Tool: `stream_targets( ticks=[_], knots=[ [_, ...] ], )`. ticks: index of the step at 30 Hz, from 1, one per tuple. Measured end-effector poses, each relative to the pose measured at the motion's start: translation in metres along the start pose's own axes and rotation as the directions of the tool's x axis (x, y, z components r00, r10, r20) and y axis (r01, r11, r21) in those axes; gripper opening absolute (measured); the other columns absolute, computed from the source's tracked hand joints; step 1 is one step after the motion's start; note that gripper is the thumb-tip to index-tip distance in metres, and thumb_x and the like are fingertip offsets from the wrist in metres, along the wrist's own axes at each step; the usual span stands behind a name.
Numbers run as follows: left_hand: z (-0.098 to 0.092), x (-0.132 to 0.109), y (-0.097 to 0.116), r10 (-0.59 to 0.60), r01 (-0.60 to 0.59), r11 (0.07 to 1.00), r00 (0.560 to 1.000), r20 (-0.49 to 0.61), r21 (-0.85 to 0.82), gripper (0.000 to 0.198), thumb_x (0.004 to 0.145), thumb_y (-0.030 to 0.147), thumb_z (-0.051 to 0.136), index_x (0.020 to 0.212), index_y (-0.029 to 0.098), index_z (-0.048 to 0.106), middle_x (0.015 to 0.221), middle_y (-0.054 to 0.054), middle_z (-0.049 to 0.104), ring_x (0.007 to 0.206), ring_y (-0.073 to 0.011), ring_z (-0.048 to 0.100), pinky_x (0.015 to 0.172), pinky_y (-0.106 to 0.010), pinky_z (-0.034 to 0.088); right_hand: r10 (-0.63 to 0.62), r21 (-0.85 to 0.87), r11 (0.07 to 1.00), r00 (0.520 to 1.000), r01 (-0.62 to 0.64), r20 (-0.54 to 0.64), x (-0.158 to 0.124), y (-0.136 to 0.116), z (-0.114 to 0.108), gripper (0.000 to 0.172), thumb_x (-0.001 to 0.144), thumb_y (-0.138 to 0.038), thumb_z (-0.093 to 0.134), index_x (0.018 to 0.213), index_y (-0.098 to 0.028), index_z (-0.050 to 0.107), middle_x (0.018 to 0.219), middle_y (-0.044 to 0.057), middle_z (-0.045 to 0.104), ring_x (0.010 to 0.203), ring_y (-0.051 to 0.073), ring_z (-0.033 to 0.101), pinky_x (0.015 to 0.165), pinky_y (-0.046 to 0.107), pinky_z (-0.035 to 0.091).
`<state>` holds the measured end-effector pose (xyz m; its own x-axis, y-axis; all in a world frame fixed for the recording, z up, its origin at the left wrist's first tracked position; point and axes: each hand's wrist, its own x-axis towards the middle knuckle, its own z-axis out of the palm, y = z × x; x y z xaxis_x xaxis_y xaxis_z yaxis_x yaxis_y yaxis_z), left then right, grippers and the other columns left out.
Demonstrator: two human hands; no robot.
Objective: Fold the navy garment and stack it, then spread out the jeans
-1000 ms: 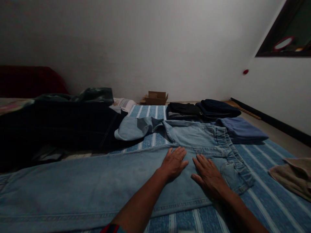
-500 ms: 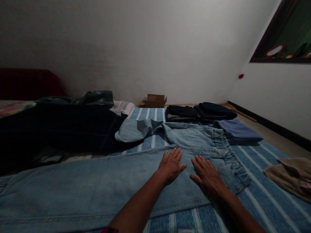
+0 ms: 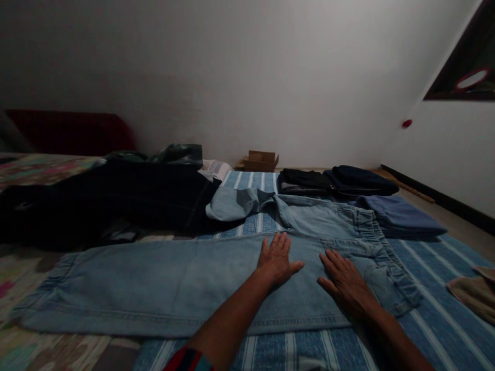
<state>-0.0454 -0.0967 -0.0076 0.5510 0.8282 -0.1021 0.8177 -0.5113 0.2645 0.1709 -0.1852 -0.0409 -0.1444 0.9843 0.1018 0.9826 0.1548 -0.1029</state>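
A pair of light blue jeans (image 3: 166, 283) lies spread sideways across a blue striped cloth (image 3: 436, 278), its gathered waistband at the right and an elastic cuff at the left. The far leg is bunched and folded over near the dark clothes. My left hand (image 3: 277, 260) rests flat on the near leg's upper part, fingers spread and thumb pointing right. To its right, my right hand (image 3: 346, 281) lies flat on the denim near the pocket, its fingers apart. Neither hand grips the fabric.
Dark clothes (image 3: 154, 198) are heaped at the left on a flowered cover (image 3: 69, 350). Folded black clothes (image 3: 305, 180), navy clothes (image 3: 361, 180) and a blue-violet folded garment (image 3: 404, 216) lie beyond the waistband. A cardboard box (image 3: 261, 161) stands by the wall; a brown cloth (image 3: 474, 293) lies far right.
The view has turned left, bringing the jeans' left cuff and more of the flowered cover into sight. My left hand has slid slightly left along the denim; both hands stay flat.
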Motion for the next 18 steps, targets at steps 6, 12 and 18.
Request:
stream_targets(
  ticks=[6,12,18],
  knots=[
    [0.003,-0.003,0.002,-0.048,0.048,0.999,0.999,-0.02,-0.007,0.091,0.081,0.075,0.025,0.147,0.012,0.021,0.155,-0.014,0.013,0.143,-0.0298,0.002,0.111,-0.057,0.003,-0.001,-0.013,1.0,1.0,0.001,-0.022,-0.001,0.004,0.006,0.063,0.09,-0.057,0.035,0.139,-0.018,0.043,0.147,0.012,0.037,0.137,0.028,0.028,0.109,0.048,0.025],
    [0.005,-0.004,0.003,-0.051,0.05,0.998,0.998,-0.027,-0.034,0.094,0.079,0.076,0.024,0.147,0.011,0.02,0.155,-0.014,0.014,0.143,-0.0283,0.0,0.112,-0.055,0.001,-0.028,-0.033,0.999,0.998,0.026,-0.056,-0.004,0.006,0.011,0.063,0.09,-0.056,0.033,0.137,-0.016,0.044,0.147,0.013,0.037,0.137,0.028,0.028,0.108,0.049,0.026],
    [-0.005,-0.023,-0.005,0.013,-0.005,0.996,0.996,0.085,-0.09,0.091,0.082,0.073,0.025,0.148,0.009,0.016,0.155,-0.014,0.005,0.143,-0.0254,-0.005,0.113,-0.052,0.001,-0.047,-0.033,0.998,0.996,0.045,-0.079,-0.006,0.017,0.023,0.065,0.087,-0.058,0.035,0.136,-0.016,0.046,0.145,0.014,0.04,0.135,0.031,0.031,0.106,0.051,0.03]
  ],
)
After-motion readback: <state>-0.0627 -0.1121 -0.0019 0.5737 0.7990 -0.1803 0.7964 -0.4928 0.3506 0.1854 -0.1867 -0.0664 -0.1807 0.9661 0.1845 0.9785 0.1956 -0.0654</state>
